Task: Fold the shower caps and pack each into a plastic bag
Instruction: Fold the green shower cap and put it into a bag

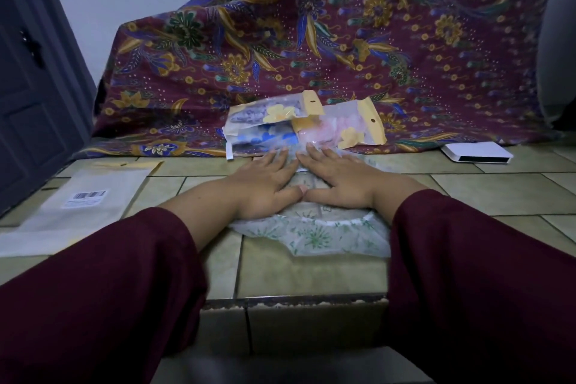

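Pressing flat with both the left hand (265, 187) and right hand (339, 181), fingers straight and spread, gripping nothing, thumbs touching over the green-print shower cap (314, 235) lying on the tiled floor (305, 274). Probably smoothing before folding: pushing air outward, keeping edges aligned. Lying just beyond: packed bags (305, 126); waiting left: an empty plastic bag (81, 206).

shower cap (314, 235): clear, green-printed | flat on tiles | packed bags (299, 125) behind
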